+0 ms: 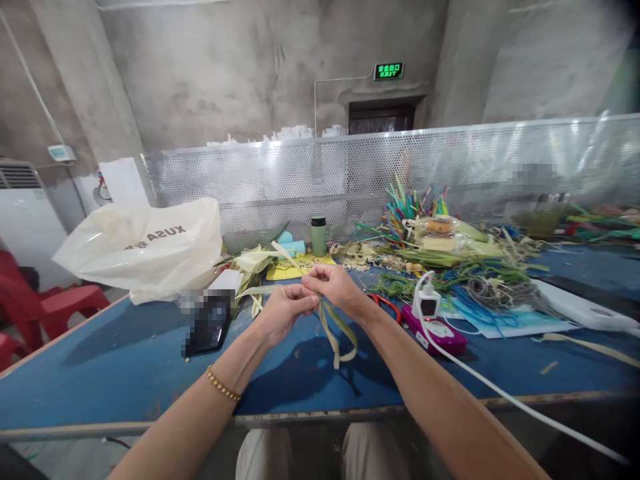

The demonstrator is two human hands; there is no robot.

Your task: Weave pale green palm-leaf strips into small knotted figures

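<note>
Above the blue table, my left hand [286, 308] and my right hand [331, 285] meet with their fingertips pinched close together. Both are closed on pale green, flat plant-leaf strips [329, 337]. One strip hangs in a loop below my fingers, while other ends stick out to the left and up past my knuckles. The exact crossing of the strips is hidden by my fingers. To the left of my left hand lies a black phone [213, 323]. A green lidded bottle [319, 237] stands behind my hands.
A white plastic bag [145, 243] bulges at the left. On the right sit a purple power strip [435, 331] with a white cable, tangled cords [485, 290], red-handled scissors [386, 305] and bundled leaves [440, 257]. A perforated metal screen [280, 180] runs along the back.
</note>
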